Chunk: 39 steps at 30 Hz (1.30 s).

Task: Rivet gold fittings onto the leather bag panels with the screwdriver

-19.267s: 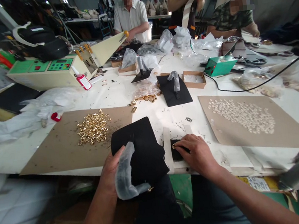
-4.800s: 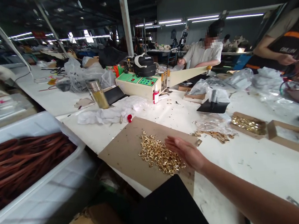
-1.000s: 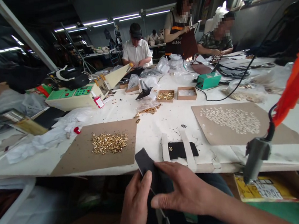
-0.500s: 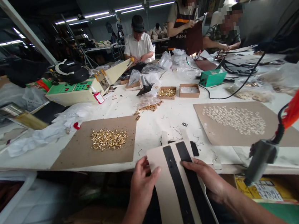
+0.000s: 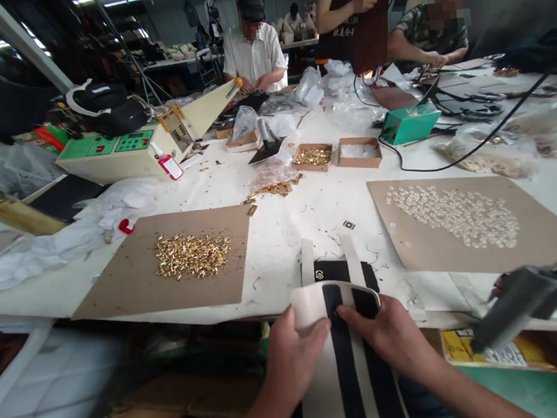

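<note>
A cream panel with black stripes (image 5: pixel 330 371) hangs over the table's front edge side, its top end bent towards the camera. My left hand (image 5: pixel 294 348) grips its left edge, thumb on the face and fingers hidden behind. My right hand (image 5: pixel 390 330) grips the right part, thumb pressed on a black stripe. Just beyond, a black piece with cream straps (image 5: pixel 336 269) and a small gold ring lies on the white table (image 5: pixel 288 248). Gold metal parts (image 5: pixel 193 255) are heaped on a brown sheet at left. Small pale pieces (image 5: pixel 455 216) are spread on another sheet at right.
Small boxes (image 5: pixel 313 157), a green box (image 5: pixel 410 124) with a black cable and a cream machine (image 5: pixel 121 153) stand farther back. A grey tool (image 5: pixel 521 305) hangs at right. Several people work across the table, one in a white shirt (image 5: pixel 256 57).
The panel's top end has bent, and my left hand has moved right and down with it. More of the black piece shows behind. The view has tilted downward.
</note>
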### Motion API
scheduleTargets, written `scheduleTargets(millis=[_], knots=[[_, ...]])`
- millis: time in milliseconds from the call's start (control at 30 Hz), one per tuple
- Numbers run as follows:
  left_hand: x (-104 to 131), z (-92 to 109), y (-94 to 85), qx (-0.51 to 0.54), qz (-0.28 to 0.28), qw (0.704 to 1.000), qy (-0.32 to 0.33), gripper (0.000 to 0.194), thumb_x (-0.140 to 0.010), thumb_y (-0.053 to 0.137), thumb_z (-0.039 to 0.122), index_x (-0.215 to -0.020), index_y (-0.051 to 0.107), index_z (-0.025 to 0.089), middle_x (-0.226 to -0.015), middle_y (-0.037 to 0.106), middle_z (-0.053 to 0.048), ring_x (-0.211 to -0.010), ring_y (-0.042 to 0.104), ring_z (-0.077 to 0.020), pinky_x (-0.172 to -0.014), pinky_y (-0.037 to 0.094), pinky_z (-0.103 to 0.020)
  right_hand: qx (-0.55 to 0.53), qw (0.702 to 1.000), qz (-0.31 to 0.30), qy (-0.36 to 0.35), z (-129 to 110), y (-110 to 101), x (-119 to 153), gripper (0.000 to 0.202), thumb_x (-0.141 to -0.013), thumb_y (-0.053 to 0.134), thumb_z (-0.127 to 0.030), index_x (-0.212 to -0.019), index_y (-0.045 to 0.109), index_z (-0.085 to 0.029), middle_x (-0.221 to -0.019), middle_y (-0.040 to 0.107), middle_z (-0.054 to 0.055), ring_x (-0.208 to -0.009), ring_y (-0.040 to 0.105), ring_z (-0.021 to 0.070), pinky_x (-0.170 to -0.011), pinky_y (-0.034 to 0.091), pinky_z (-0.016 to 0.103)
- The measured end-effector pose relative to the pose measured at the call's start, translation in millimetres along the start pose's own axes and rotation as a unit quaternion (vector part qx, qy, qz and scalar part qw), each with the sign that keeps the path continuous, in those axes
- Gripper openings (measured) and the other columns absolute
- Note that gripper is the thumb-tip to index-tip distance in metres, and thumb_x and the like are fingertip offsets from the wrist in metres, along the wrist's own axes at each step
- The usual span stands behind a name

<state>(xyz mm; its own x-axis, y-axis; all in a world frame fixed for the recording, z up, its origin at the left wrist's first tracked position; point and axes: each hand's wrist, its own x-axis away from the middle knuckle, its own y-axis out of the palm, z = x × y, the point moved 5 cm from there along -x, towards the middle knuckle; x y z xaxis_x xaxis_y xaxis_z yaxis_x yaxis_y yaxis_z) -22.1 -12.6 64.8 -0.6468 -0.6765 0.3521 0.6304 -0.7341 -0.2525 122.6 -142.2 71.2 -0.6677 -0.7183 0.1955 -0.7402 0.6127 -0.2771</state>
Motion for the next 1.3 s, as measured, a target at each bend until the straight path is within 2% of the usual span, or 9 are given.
scheduleTargets(millis=[67,167,333,500,733,1300], knots=[[-18,14,-7.0,0.027,0.006,1.000,0.013,0.037,-0.080,0.080,0.047,-0.104,0.074,0.018,-0.090,0.082,-0.005,-0.086,0.076,-0.0306,-0.072,0.057,-0.035,0.078,0.996,0.027,-0.025,-11,0,-14,0.033,-0.093,0.067,-0.054,-0.093,0.076,-0.023,-0.083,0.079,0.006,-0.079,0.074,0.0302,-0.073,0.058,0.040],[-45,32,-12.2,0.037,-0.002,0.998,0.044,0.038,-0.080,0.082,0.045,-0.107,0.075,0.019,-0.096,0.083,-0.005,-0.091,0.078,-0.0302,-0.079,0.059,-0.035,0.186,0.978,0.069,-0.070,-24,-2,-36,0.027,-0.093,0.064,-0.048,-0.093,0.075,-0.024,-0.086,0.080,0.006,-0.080,0.075,0.0301,-0.072,0.055,0.038],[-70,39,-14.1,-0.017,0.008,0.997,0.071,0.031,-0.080,0.081,0.038,-0.104,0.078,0.018,-0.095,0.084,-0.005,-0.091,0.078,-0.0304,-0.081,0.058,-0.037,0.250,0.959,0.090,-0.095,-25,-2,-60,0.021,-0.093,0.064,-0.043,-0.091,0.075,-0.025,-0.085,0.080,0.006,-0.078,0.076,0.0295,-0.070,0.054,0.036],[-76,34,-14.6,-0.044,0.032,0.996,0.077,0.026,-0.082,0.079,0.039,-0.100,0.076,0.020,-0.090,0.083,-0.004,-0.086,0.077,-0.0285,-0.076,0.057,-0.035,0.275,0.953,0.087,-0.091,-18,3,-68,0.023,-0.095,0.063,-0.045,-0.091,0.074,-0.026,-0.080,0.078,0.004,-0.074,0.074,0.0268,-0.067,0.051,0.033],[-77,27,-12.8,-0.075,0.046,0.991,0.101,0.022,-0.090,0.073,0.039,-0.102,0.074,0.022,-0.091,0.081,-0.002,-0.085,0.076,-0.0250,-0.077,0.057,-0.032,0.296,0.940,0.090,-0.146,-19,7,-70,0.027,-0.100,0.058,-0.043,-0.080,0.062,-0.025,-0.081,0.071,0.002,-0.068,0.066,0.0205,-0.064,0.043,0.031],[-82,33,-13.1,-0.065,0.040,0.994,0.082,0.019,-0.089,0.071,0.036,-0.101,0.074,0.021,-0.090,0.081,-0.001,-0.084,0.076,-0.0243,-0.077,0.056,-0.033,0.293,0.942,0.114,-0.114,-20,6,-74,0.024,-0.096,0.064,-0.042,-0.080,0.060,-0.024,-0.077,0.067,-0.001,-0.068,0.063,0.0194,-0.065,0.040,0.031]])
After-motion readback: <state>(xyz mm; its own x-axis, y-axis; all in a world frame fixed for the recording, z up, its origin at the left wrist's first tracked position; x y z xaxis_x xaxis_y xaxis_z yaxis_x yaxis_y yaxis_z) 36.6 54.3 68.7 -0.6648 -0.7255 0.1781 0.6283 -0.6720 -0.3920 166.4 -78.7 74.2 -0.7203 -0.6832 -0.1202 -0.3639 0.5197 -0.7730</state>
